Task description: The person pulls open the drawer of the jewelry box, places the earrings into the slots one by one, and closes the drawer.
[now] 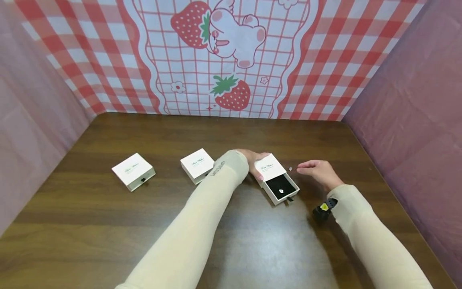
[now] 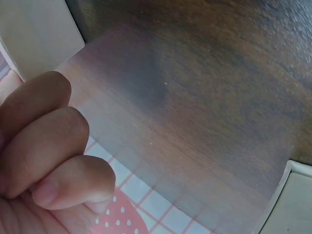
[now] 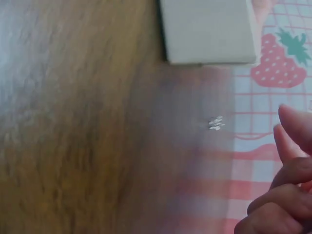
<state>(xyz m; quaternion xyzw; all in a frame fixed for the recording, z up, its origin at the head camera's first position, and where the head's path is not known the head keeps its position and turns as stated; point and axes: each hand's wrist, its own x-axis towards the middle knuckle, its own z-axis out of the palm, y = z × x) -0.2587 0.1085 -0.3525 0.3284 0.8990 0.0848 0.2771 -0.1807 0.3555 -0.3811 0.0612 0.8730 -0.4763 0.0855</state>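
Note:
My left hand (image 1: 251,159) grips a white jewellery box (image 1: 270,168) by its sleeve, the thumb on the near side and fingers at the far edge. Its drawer (image 1: 271,193) is pulled partway out, and a small silvery earring (image 1: 281,191) lies on the black lining. A second small shiny piece (image 1: 290,169) rests on the table just right of the box. In the right wrist view this sparkling piece (image 3: 216,123) is blurred. Close to its right is my right hand (image 1: 319,172), thumb and forefinger extended, the other fingers loosely bent, with nothing seen between them.
Two more white boxes, both closed, stand to the left: one box (image 1: 133,171) far left, another box (image 1: 197,165) partly behind my left sleeve. A checked strawberry cloth (image 1: 321,60) hangs at the back of the brown table (image 1: 108,224). Pink cloth (image 1: 400,100) borders the right side.

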